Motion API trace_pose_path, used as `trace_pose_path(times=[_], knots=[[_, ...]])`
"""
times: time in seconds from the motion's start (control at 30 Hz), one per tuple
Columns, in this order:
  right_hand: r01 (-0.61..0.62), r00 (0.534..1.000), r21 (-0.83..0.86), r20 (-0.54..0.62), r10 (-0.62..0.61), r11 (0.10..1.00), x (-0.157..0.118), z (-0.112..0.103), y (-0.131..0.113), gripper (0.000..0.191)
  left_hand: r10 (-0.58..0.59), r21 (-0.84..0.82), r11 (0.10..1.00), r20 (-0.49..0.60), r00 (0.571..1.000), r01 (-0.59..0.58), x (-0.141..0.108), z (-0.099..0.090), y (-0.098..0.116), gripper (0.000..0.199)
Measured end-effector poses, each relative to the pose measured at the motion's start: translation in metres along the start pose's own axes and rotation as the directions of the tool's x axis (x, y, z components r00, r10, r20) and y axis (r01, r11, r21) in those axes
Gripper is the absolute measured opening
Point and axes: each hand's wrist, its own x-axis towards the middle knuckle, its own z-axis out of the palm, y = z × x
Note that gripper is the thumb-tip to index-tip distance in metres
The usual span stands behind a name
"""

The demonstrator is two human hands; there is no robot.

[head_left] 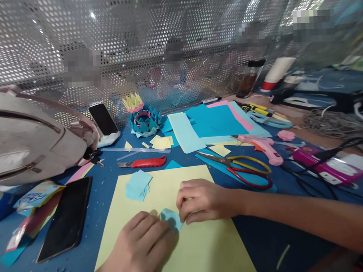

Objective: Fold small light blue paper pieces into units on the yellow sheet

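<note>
A small light-blue paper piece [171, 220] lies on a large pale yellow sheet [209, 246], between my two hands. My left hand [143, 242] holds its left edge, fingers bent over it and thumb hidden. My right hand [201, 200] has its fingers curled together at the piece's right edge. Further back on the same sheet sits a stack of light-blue paper squares [138, 185]. Behind the sheet is a red cutter [148, 162], and to the right lie scissors [230, 161] with yellow and red handles.
A backpack [29, 137] and two phones stand or lie at the left. Behind are a blue paper flower [144, 120] and coloured sheets [216, 119]. A pink glue gun [263, 145], cables and a magenta power strip [325, 164] lie at the right.
</note>
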Motion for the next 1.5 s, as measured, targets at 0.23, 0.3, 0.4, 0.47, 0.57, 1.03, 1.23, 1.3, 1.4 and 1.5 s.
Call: trace_pose_path(times=[0.23, 0.3, 0.4, 0.47, 0.57, 1.03, 1.23, 1.3, 1.4, 1.5], knots=[[0.048, 0.999, 0.298, -0.017, -0.045, 0.953, -0.001, 0.003, -0.005, 0.020, 0.041, -0.087, 0.996, 0.049, 0.998, -0.036, 0.005, -0.003, -0.004, 0.032], [-0.010, 0.999, 0.366, -0.042, 0.027, 0.931, -0.001, 0.002, -0.004, 0.025, 0.050, -0.110, 0.993, 0.080, 0.996, -0.041, 0.006, -0.003, -0.004, 0.035], [-0.139, 0.983, 0.317, -0.069, 0.169, 0.938, 0.000, -0.001, -0.001, 0.033, 0.076, -0.125, 0.991, 0.152, 0.985, -0.057, 0.006, -0.002, -0.006, 0.038], [-0.201, 0.977, 0.254, -0.018, 0.212, 0.946, 0.001, -0.003, 0.002, 0.034, 0.084, -0.124, 0.990, 0.184, 0.979, -0.062, 0.005, -0.001, -0.007, 0.039], [-0.199, 0.980, 0.248, 0.077, 0.186, 0.948, 0.002, -0.007, 0.005, 0.033, 0.092, -0.119, 0.991, 0.215, 0.972, -0.067, 0.001, 0.001, -0.008, 0.042], [-0.159, 0.980, 0.304, 0.161, 0.113, 0.939, -0.001, -0.014, 0.011, 0.031, 0.019, 0.032, 0.999, 0.299, 0.954, -0.030, 0.004, 0.010, 0.006, 0.045], [-0.157, 0.983, 0.275, 0.139, 0.123, 0.948, 0.001, -0.009, 0.011, 0.029, 0.020, 0.096, 0.994, 0.250, 0.968, -0.045, 0.002, 0.015, 0.007, 0.043], [-0.166, 0.982, 0.251, 0.132, 0.136, 0.954, 0.002, -0.007, 0.010, 0.030, 0.020, 0.116, 0.992, 0.250, 0.968, -0.050, 0.002, 0.016, 0.008, 0.043], [-0.172, 0.981, 0.216, 0.126, 0.148, 0.961, 0.003, -0.005, 0.008, 0.031, 0.017, 0.140, 0.989, 0.250, 0.968, -0.054, 0.002, 0.016, 0.009, 0.044], [-0.174, 0.980, 0.179, 0.125, 0.153, 0.968, 0.003, -0.004, 0.007, 0.031, 0.018, 0.156, 0.986, 0.232, 0.973, -0.056, 0.002, 0.017, 0.009, 0.044]])
